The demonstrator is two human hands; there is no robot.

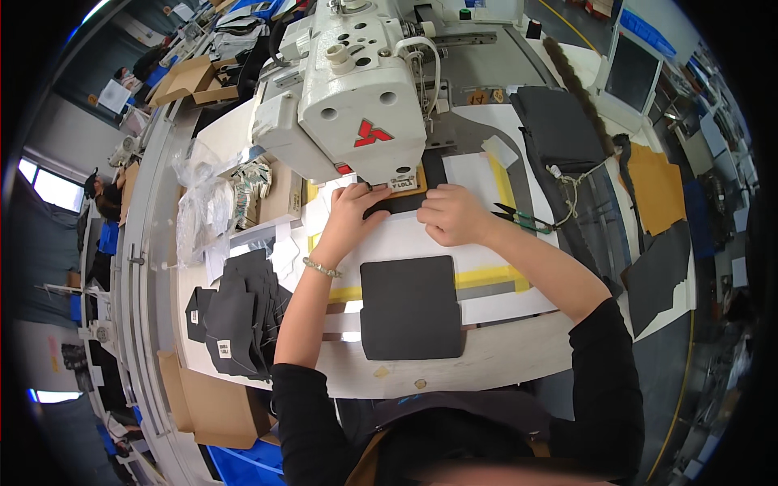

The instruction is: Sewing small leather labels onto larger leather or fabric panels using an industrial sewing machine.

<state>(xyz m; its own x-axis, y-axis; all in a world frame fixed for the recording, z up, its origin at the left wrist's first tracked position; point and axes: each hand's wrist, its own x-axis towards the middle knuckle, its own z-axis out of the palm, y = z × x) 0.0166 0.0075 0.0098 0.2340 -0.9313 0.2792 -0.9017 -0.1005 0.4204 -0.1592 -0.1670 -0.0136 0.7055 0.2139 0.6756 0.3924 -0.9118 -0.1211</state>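
Note:
Under the head of a white sewing machine (365, 97) lies a dark fabric piece (434, 166), with a small label (403, 182) in a tan frame on top. My left hand (348, 219) presses its fingertips on the dark piece left of the label, thumb spread apart. My right hand (450, 217) is curled at the piece's right side; what is under its fingers is hidden. Another dark flat piece (409, 308) lies nearer me on the worktop. Green-handled scissors (531, 223) lie just right of my right hand.
Stacked dark pieces (239, 312) sit at the left, below a box of labels (275, 194) and plastic wrap (198, 202). Dark folded material (559, 125) and a yellow piece (656, 186) lie at the right. Co-workers (105, 194) are at a far-left bench.

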